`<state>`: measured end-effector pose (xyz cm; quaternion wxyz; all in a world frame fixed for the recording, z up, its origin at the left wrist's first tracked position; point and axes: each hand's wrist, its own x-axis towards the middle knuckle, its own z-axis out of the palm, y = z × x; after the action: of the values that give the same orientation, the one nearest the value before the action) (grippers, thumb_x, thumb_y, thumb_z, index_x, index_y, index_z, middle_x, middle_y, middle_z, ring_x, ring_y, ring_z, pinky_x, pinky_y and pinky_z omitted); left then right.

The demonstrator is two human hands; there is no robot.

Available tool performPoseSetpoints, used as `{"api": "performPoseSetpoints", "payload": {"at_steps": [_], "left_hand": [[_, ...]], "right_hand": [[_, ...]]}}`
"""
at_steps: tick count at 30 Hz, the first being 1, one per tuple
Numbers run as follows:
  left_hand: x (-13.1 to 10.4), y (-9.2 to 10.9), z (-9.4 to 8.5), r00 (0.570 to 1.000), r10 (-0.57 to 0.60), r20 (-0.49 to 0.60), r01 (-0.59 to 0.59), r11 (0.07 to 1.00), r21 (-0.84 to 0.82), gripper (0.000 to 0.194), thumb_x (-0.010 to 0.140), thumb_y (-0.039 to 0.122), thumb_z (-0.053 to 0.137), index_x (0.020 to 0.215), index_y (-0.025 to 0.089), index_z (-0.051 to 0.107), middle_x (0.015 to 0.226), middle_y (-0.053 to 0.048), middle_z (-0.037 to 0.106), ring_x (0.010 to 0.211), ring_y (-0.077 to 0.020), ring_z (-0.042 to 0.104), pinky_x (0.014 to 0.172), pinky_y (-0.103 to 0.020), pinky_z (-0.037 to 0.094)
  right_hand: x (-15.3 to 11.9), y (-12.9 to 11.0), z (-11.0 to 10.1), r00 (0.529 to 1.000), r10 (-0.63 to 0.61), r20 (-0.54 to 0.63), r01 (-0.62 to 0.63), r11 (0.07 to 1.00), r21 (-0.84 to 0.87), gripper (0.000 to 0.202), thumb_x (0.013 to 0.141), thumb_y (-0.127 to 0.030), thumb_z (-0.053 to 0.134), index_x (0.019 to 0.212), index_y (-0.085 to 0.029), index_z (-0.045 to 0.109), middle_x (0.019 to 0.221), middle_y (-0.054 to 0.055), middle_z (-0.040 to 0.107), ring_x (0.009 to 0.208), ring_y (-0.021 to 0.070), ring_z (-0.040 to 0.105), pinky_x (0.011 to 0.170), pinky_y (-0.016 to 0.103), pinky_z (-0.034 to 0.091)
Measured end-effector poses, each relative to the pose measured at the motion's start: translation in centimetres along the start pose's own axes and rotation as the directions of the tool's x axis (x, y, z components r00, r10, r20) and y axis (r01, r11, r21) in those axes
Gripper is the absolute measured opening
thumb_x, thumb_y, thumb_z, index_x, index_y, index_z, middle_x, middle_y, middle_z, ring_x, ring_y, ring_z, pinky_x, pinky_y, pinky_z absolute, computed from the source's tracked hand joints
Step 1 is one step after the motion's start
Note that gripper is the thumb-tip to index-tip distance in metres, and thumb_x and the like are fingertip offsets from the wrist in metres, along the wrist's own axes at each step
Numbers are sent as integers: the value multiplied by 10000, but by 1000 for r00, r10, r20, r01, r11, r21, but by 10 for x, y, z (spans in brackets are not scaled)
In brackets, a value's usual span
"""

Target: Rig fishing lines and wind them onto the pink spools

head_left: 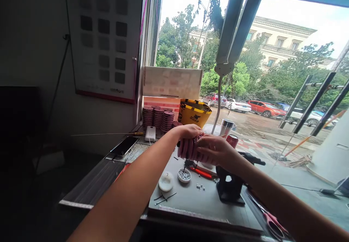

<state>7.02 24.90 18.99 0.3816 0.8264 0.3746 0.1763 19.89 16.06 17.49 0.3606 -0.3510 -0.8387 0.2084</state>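
Observation:
A row of thin pinkish-purple discs, like flat spools (187, 149), lies sideways above the worktop. My left hand (190, 130) wraps over its top from the left. My right hand (215, 149) grips the same row from the right, fingers curled around its near side. Part of the row is hidden by my hands. Right below stands a small white bowl (184, 176) of grey-white beads, with a round white dish (165, 182) to its left. A red-handled tool (203, 173) lies behind the bowl. To the right, a black stand (231, 191) sits under my right forearm.
Several stacks of similar spools (158, 118) stand at the back left, beside a yellow bag (194, 114). A phone (124, 146) lies on the left. Scissors (273, 227) lie front right, and a red can (232, 140) stands behind my right hand. A lamp (225, 69) hangs before the window.

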Motion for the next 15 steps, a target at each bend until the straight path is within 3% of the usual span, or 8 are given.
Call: {"api": "performPoseSetpoints", "payload": {"at_steps": [5, 15], "left_hand": [[-2, 3, -1, 1000, -7, -3, 8, 999, 31, 251, 826, 345, 456, 876, 124, 562, 865, -31, 593, 763, -145, 565, 694, -340, 460], [-1, 3, -1, 1000, 6, -3, -6, 998, 62, 258, 826, 353, 451, 878, 125, 561, 881, -32, 592, 781, -152, 563, 708, -346, 455]], "right_hand": [[0, 4, 2, 995, -90, -42, 85, 992, -97, 122, 745, -241, 532, 729, -155, 616, 843, 52, 576, 847, 187, 505, 778, 324, 392], [-1, 3, 5, 985, -154, -80, 140, 977, -160, 81, 746, -169, 531, 719, -169, 608, 831, 39, 573, 833, 169, 502, 770, 308, 391]]}}
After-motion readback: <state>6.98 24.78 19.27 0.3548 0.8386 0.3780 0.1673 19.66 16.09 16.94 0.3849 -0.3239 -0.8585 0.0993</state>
